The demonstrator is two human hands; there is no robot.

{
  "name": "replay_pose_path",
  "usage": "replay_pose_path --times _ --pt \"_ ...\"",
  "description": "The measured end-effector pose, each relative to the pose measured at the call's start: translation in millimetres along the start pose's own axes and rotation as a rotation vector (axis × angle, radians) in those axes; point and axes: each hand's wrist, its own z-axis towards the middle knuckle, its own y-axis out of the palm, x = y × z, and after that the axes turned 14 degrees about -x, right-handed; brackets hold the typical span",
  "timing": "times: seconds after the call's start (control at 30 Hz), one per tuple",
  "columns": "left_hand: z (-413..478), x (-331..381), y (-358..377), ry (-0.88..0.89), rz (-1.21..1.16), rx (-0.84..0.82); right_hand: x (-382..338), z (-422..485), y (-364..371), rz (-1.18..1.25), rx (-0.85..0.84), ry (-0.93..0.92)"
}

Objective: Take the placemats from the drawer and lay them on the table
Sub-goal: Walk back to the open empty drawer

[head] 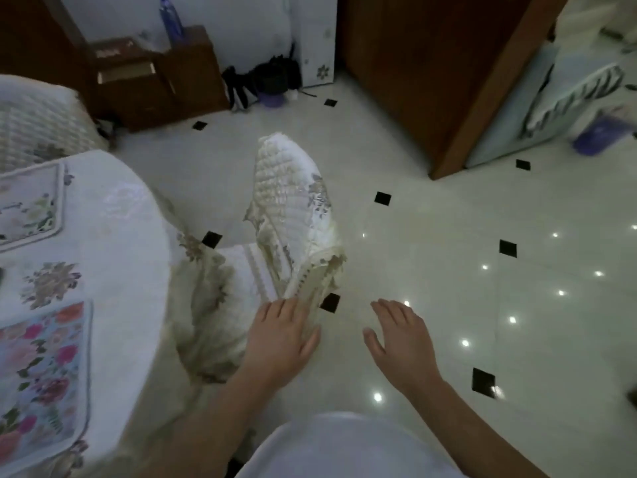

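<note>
- Head view: bright placemat (44, 370) and pale placemat (27, 205) lie flat, apart, on the table (120, 236).
- Left hand (279, 336): fingers straight, gripping nothing, touching the covered chair (293, 201).
- Right hand (396, 336): spread, empty, above the floor (448, 236).
- Judged: fetch any further mats from the drawer (127, 72); lay each flat, spaced evenly.

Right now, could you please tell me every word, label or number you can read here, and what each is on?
No text here can be read.
Blue bottle on the brown cabinet: label too blurred to read.
Floral placemat on the table: flowers only, no words visible.
</note>
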Motion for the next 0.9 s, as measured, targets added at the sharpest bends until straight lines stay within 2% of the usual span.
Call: replay_pose_path --times 0.23,0.47,0.7,0.9 --pt "58.2 99.0 -15.0 0.054 0.014 0.051 89.0 22.4 -34.8 -0.018 0.004 0.0" --pt "137.9 139.4 -35.9 0.138 0.089 0.023 149.6 60.1 -65.9 0.006 0.094 0.057" --pt "260.6 170.5 -32.6 0.312 0.101 -0.01 216.6 93.4 -81.9 0.096 0.129 0.269" --pt "362.6 227.1 -38.7 0.526 0.099 -0.057 268.9 102.6 -106.7 0.119 0.153 0.476"
